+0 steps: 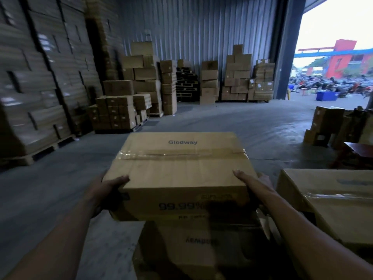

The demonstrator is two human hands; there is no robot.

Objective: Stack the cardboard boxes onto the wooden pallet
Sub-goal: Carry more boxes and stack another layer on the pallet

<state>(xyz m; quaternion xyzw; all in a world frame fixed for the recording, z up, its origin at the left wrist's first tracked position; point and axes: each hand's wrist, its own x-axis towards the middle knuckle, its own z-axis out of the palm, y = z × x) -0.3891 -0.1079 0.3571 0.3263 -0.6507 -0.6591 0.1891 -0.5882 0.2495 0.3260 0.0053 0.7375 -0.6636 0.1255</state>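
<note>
We list one grey concrete floor [252, 126], scuffed and faintly glossy. Directly on it we count:
- a pale wooden pallet [40, 153] at left, under a tall wall of cartons
- a second loaded wooden pallet [139, 126], centre-left
- a stack of dark pallets [186, 85] by the back wall
- a column of brown cardboard cartons [209, 83] just beside that stack
- loose brown cartons [323, 124] at right

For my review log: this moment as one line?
left hand: grips Glodway box | right hand: grips same box | beneath: second box
</note>
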